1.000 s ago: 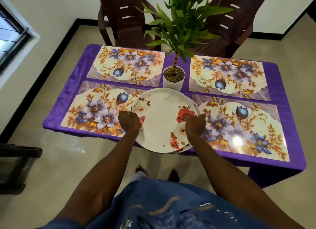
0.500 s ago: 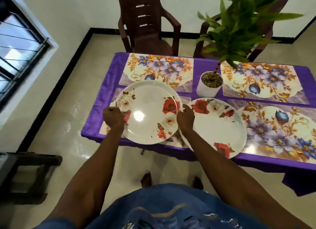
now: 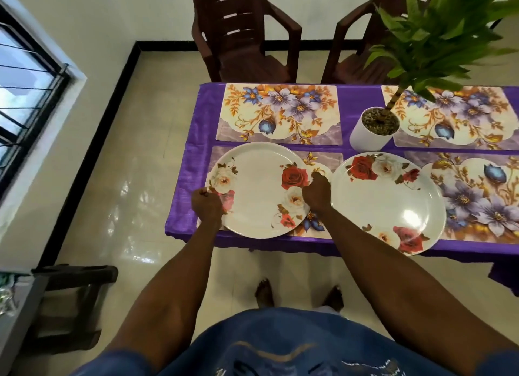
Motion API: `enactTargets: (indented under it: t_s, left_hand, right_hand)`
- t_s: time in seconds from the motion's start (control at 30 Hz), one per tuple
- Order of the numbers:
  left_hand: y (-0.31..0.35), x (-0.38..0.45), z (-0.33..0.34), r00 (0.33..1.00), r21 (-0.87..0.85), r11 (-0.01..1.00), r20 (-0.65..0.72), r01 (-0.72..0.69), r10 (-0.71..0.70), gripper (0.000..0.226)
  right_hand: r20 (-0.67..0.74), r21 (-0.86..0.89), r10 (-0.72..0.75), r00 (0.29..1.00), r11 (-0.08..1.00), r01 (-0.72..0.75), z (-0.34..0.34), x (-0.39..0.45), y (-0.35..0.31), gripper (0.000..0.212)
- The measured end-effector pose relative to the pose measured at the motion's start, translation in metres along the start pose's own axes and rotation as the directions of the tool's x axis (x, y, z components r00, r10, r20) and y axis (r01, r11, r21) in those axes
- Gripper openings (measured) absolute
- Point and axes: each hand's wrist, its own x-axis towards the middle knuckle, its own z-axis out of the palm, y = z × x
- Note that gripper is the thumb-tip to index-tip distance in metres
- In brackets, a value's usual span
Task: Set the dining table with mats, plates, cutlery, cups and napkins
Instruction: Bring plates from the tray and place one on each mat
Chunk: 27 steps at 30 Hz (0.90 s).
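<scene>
Head view, going left to right: there's a window (image 3: 25, 100) on the far left and some dark stand or stool (image 3: 73, 305) on the floor below it, well apart from the table (image 3: 191, 162) so not really in the way. Then the left hand (image 3: 206, 206), fingers curled round the left rim of a rose-pattern plate (image 3: 259, 190), and the right hand (image 3: 317, 193) gripping the opposite rim, so both are clamped on the same plate. Holding it by both edges makes sense to me, since it keeps the plate level and lets you centre it on the near-left mat (image 3: 320, 162), which it mostly covers. Can't tell if it's fully resting or a hair above the mat. Just beside it to the right is a second plate (image 3: 387, 204), which sits between the two near mats and hangs over the front edge a bit, so I'd guess it's parked there and needs sliding onto the near-right mat (image 3: 477, 199). The far-left mat (image 3: 280, 114) and far-right mat (image 3: 463, 114) have no plates on them. A potted plant (image 3: 373, 128) sits mid-table, its pot overlapping the corner of the far-right mat and its leaves hanging over that side, so reaching across there could be awkward. Two brown chairs (image 3: 244, 38) are behind the table. No cutlery, cups or napkins in sight.
</scene>
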Motion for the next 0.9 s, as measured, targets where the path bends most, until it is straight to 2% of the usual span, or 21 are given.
enactTargets:
  t_s: [0.2, 0.4, 0.63, 0.9]
  left_hand:
    - [-0.017, 0.010, 0.006, 0.996, 0.031, 0.999, 0.085, -0.027, 0.024, 0.015]
    - [-0.024, 0.015, 0.004, 0.989, 0.071, 0.995, 0.139, -0.064, 0.054, 0.015]
    - [-0.026, 0.012, 0.002, 0.979, 0.128, 0.984, 0.178, -0.127, 0.103, 0.016]
    - [-0.029, 0.009, -0.001, 0.974, 0.182, 0.972, 0.192, -0.152, 0.116, 0.019]
  right_hand:
    - [-0.033, -0.129, -0.010, 0.999, 0.992, 0.005, 0.001, 0.010, 0.004, 0.047]
    - [-0.053, -0.217, -0.012, 0.999, 0.976, 0.000, 0.004, 0.015, 0.009, 0.038]
    - [-0.086, -0.260, -0.048, 0.995, 0.965, 0.024, 0.007, 0.013, 0.010, 0.032]
    - [-0.060, -0.283, -0.050, 0.997, 0.959, 0.031, 0.005, 0.011, 0.011, 0.037]
